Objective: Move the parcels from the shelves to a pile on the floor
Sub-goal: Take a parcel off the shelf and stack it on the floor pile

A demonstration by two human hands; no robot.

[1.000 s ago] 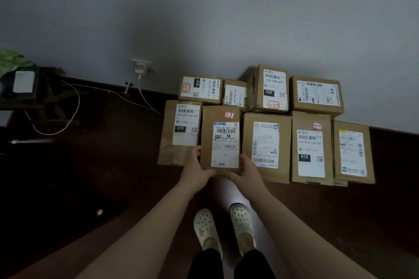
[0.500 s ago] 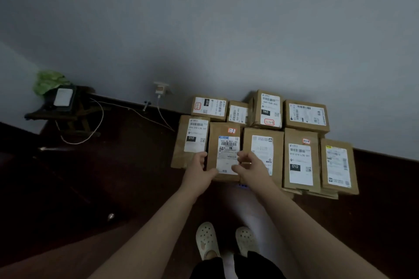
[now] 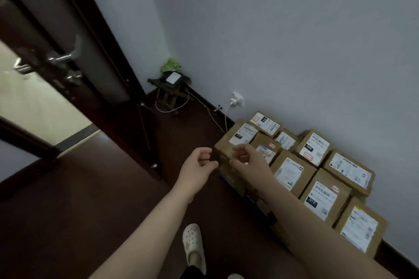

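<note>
The parcels (image 3: pixel 291 171) lie piled on the floor (image 3: pixel 90 199) along its edge at the wall (image 3: pixel 294 52). Both the left hand (image 3: pixel 196 165) and right hand (image 3: pixel 248 161) hang loosely curled before the pile, holding nothing.

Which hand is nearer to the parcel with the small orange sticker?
Right. The right hand is just at the left edge of that parcel; the left hand is further left, over the dark floor.
</note>
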